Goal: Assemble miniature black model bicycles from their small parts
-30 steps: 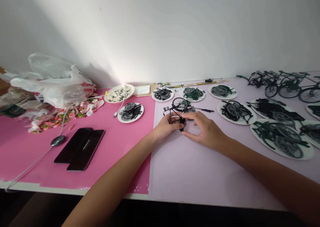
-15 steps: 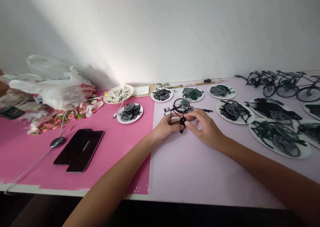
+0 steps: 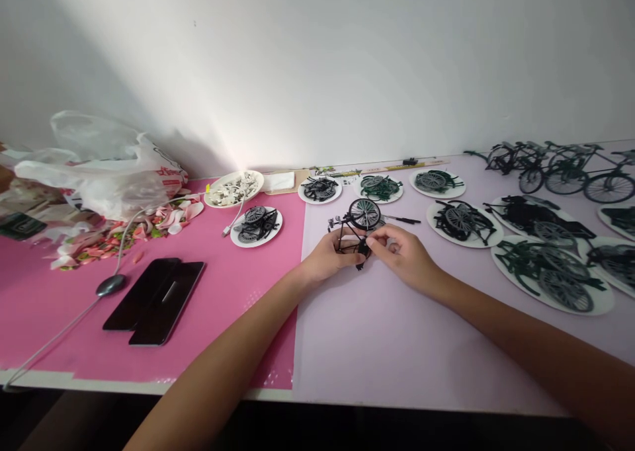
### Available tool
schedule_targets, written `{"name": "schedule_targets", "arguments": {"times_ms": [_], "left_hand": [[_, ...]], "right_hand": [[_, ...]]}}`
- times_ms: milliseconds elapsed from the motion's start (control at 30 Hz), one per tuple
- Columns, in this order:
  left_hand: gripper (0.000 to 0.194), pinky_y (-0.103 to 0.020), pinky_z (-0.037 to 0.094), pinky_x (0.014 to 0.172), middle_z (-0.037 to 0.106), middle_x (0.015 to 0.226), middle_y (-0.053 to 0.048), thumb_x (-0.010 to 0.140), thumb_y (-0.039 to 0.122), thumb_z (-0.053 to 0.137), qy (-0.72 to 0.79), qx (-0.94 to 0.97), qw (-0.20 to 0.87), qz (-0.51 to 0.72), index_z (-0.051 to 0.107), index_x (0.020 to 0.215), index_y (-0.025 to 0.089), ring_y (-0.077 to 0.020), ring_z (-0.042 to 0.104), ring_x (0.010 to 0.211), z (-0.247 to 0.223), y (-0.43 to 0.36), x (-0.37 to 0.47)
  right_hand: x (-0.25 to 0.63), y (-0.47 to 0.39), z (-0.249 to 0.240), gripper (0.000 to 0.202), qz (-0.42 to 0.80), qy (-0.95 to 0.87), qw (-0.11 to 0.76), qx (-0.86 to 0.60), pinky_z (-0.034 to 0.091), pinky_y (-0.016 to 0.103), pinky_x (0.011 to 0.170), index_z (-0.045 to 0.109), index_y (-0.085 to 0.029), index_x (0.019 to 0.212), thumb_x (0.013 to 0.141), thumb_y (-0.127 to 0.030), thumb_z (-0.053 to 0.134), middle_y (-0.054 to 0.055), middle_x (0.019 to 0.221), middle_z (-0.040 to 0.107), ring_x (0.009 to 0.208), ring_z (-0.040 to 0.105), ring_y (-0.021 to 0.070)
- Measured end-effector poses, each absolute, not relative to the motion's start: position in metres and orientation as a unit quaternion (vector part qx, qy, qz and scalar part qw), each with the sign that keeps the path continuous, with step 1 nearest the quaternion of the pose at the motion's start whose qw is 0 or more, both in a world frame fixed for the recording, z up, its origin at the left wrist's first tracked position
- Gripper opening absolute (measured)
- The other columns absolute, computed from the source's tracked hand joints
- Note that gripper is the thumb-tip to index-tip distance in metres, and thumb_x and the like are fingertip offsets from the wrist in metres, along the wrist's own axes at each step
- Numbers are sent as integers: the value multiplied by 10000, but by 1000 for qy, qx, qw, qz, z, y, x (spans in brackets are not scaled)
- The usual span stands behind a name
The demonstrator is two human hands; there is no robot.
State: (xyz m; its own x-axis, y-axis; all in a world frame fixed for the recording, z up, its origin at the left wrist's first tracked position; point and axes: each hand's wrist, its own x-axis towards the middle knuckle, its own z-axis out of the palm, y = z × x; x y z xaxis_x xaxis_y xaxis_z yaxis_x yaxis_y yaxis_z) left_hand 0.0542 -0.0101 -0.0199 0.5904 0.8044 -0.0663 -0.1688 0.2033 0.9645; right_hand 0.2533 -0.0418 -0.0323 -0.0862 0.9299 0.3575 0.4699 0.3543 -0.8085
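Over the pale lilac part of the table, a partly built black model bicycle (image 3: 364,214) is tilted with one spoked wheel toward the wall. My left hand (image 3: 328,258) is closed round its frame. My right hand (image 3: 403,252) is closed too, its thumb and fingertips pinching the dark part at the middle of the frame; what exactly lies between them is hidden. Just behind the hands lie some small grey parts and a thin black tool (image 3: 404,219), possibly a screwdriver or pen.
Plates of bicycle parts stand behind and to the right, among them a large plate (image 3: 602,302). Finished model bicycles (image 3: 565,166) line the wall at right. On the pink side are two phones (image 3: 166,305), a cable puck (image 3: 111,285), a bowl (image 3: 211,200) and a plastic bag (image 3: 109,180).
The bicycle's wheel has swung slightly to the right and nearer. My right hand's fingers have drawn in closer to the frame's middle. The camera view has shifted a little.
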Motion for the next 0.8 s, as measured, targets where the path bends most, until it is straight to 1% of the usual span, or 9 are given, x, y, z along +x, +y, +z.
{"name": "schedule_targets", "arguments": {"times_ms": [267,433,600,800], "left_hand": [[482,-297,509,781,708,859,-38,657,208,904,320,554,684,352,690,1082,134,-135,643,757,-17,-13,56],[478,-301,508,777,712,839,-31,654,216,919,341,534,682,365,686,1062,130,-130,650,728,-18,-13,58],[482,-319,514,804,728,832,-44,672,254,928,340,528,692,356,677,1063,126,-144,671,744,-18,-13,57],[448,-315,522,823,749,882,-70,671,246,921,329,536,695,348,706,1041,114,-155,687,783,-17,-13,57]], "right_hand": [[254,-39,-33,264,269,-677,461,-506,523,326,668,683,-223,908,940,-478,625,45,899,713,774,645,199],[256,-39,-31,258,270,-671,465,-510,514,322,689,677,-220,915,945,-470,617,42,891,697,807,644,202],[258,-37,-32,275,282,-666,468,-508,535,335,714,669,-219,902,947,-486,617,38,872,688,811,652,205],[257,-38,-31,292,288,-670,471,-497,544,340,709,664,-226,875,948,-504,614,35,844,688,797,659,212]]}}
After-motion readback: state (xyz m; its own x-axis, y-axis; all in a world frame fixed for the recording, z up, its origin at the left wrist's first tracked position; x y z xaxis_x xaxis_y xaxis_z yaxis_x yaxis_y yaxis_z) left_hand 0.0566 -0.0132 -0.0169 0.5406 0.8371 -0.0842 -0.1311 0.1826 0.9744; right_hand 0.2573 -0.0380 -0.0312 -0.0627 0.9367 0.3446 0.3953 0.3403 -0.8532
